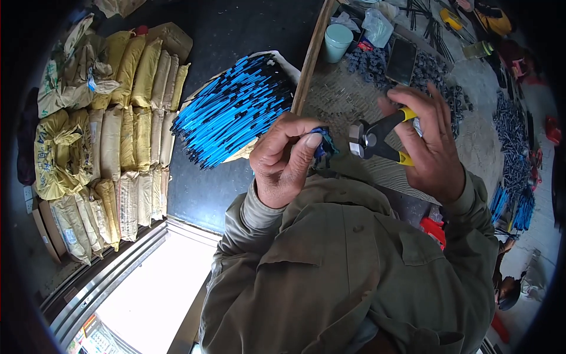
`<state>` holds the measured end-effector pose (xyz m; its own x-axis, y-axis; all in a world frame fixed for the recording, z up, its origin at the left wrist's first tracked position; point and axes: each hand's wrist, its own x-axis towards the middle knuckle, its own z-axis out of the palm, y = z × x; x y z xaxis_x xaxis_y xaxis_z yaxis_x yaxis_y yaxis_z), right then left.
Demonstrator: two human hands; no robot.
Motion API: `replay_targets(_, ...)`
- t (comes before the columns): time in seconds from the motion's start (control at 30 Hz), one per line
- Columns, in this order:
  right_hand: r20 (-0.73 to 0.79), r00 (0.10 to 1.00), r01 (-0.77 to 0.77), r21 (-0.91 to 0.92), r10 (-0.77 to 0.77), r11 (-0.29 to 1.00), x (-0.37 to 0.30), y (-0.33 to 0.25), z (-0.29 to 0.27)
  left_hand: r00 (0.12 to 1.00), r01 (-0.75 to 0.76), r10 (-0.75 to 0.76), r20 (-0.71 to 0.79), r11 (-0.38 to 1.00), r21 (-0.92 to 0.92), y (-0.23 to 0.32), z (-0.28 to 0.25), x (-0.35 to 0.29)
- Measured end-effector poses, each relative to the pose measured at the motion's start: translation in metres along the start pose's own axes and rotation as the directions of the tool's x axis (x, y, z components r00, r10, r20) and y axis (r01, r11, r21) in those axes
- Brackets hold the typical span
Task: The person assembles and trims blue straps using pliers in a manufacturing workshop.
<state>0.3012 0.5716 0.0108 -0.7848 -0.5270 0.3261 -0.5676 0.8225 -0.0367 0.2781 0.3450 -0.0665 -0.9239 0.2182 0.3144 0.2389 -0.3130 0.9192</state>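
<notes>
My left hand (282,158) is closed, pinching a small dark blue and teal piece (323,144) between thumb and forefinger; its exact kind is hard to make out. In my right hand (433,141) is a pair of cutting pliers (377,138) with black and yellow handles. The handles are spread, one against the fingers and the other by the palm. Their metal head points at the piece and sits just right of it, apart from it. Beyond my left hand lies a big pile of thin blue rods with black ends (236,109).
Yellow and tan sacks (127,130) are stacked at the left. A wooden strip (311,56) edges the work surface. At its far side are a pale teal cup (338,42), a phone (401,61) and many small dark parts (368,64). A person (508,289) shows at lower right.
</notes>
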Motion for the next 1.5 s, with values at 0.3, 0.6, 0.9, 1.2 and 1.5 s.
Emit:
replay_targets(0.3, 0.168, 0.982, -0.113, 0.143, 0.089, 0.983, -0.004, -0.012, 0.006, 1.0, -0.028, 0.028, 0.007, 0.999, 0.027, -0.004, -0.001, 0.001)
replay_targets(0.6, 0.179, 0.984, -0.025, 0.049, 0.016, 0.999, 0.001, -0.011, 0.006, 0.993, -0.07, 0.07, -0.09, 0.998, 0.002, -0.001, 0.007, -0.001)
replay_targets(0.9, -0.041, 0.973, -0.115, 0.77, 0.229, 0.628, 0.018, -0.014, 0.031, 0.909, 0.416, -0.342, 0.239, 0.783, -0.463, -0.014, -0.006, -0.002)
replay_targets(1.2, -0.14, 0.925, -0.115, 0.782, 0.352, 0.613, 0.026, -0.036, 0.049, 0.907, 0.42, -0.409, 0.104, 0.857, -0.298, -0.009, 0.004, -0.001)
replay_targets(1.5, -0.185, 0.917, -0.091, 0.764, 0.353, 0.639, 0.026, -0.039, 0.045, 0.94, -0.255, 0.327, -0.091, 0.857, 0.448, -0.01, 0.013, -0.013)
